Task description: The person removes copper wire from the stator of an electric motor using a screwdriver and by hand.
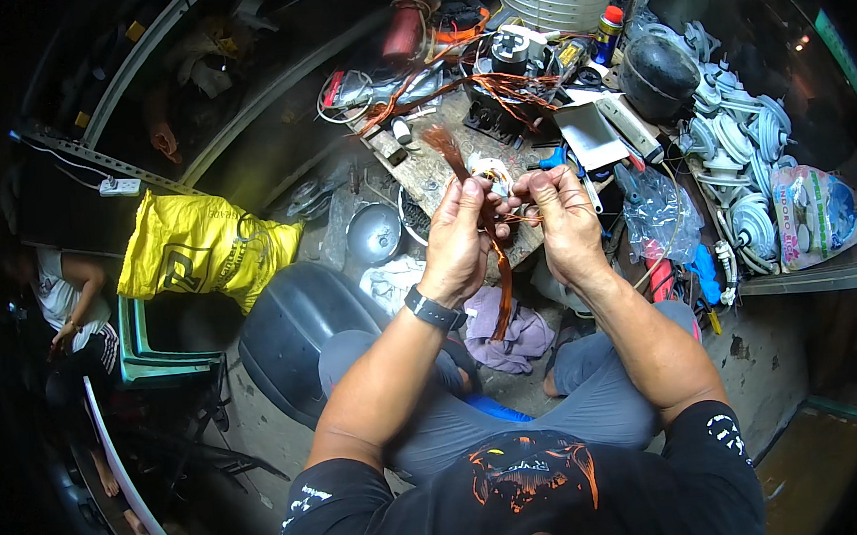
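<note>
— Who is at work over the cluttered wooden desk point(429, 168)?

— A seated person point(615, 495), left hand point(458, 242) closed around a bundle of copper-coloured strands point(446, 154), right hand point(567, 220) drawn into a pinch just beside it.

— And the surroundings?

— A lavender cloth point(515, 337) lies on the floor point(755, 355) below, a yellow sack point(200, 248) sits to the left, and pale wheels point(735, 140) crowd a shelf point(827, 281) at right.

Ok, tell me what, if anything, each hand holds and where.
Left hand: the reddish wire bundle, around its middle. Right hand: fingers pinched together, hold unclear.
</note>
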Tool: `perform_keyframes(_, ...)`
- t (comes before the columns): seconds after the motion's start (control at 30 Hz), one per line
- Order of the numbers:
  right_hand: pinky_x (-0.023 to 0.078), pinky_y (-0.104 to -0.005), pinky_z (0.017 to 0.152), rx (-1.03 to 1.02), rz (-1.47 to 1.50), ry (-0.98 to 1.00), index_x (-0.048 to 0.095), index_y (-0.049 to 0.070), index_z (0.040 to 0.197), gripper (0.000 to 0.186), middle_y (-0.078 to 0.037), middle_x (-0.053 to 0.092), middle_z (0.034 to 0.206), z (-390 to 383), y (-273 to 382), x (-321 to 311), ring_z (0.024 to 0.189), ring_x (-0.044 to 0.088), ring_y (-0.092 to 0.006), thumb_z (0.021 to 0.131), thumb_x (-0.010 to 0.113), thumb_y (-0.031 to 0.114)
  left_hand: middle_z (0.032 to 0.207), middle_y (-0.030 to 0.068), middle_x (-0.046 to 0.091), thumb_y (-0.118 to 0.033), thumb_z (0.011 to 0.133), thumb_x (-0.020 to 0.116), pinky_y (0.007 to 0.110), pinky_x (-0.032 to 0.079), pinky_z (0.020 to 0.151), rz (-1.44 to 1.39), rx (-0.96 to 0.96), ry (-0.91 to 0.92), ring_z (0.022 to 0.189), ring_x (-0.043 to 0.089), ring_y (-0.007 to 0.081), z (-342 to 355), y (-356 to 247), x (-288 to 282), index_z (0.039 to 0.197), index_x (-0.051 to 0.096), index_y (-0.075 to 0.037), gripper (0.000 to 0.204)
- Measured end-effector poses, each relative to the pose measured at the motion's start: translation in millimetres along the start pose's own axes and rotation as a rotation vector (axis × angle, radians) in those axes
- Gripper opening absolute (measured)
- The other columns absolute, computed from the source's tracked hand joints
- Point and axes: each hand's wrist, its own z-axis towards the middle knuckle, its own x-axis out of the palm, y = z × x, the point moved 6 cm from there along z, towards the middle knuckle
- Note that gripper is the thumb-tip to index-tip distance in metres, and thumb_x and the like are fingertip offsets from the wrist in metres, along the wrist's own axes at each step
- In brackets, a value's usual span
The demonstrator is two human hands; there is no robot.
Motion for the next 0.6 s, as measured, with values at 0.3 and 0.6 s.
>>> perform_keyframes(0.3, 0.039, -0.0193, 0.06, -0.16, -0.154, -0.01, 0.045, 0.01, 0.09, 0.027, 0.001, 0.052, 0.075, 7, -4, -11, 0.066, 0.046, -0.0045, 0.104, 0.048, 0.033, 0.083, -0.0001, 0.059, -0.033, 0.102, 0.052, 0.023, 0.04, 0.058, 0.084, 0.098, -0.044, 0.075, 0.055, 0.0076, 1, 1, 6, 0.104, 0.056, -0.01, 0.023)
perform_keyframes(0.6, 0.044, -0.0196, 0.065, -0.081, -0.173, 0.15, 0.058, 0.005, 0.102, 0.014, 0.003, 0.057, 0.083, 12, 1, -3, 0.075, 0.05, -0.0013, 0.097, 0.062, 0.017, 0.088, -0.0029, 0.061, -0.017, 0.097, 0.064, 0.021, 0.045, 0.073, 0.498, 0.194, -0.016, 0.081, 0.053, 0.0044, -9, 0, 13, 0.103, 0.06, -0.002, 0.017)
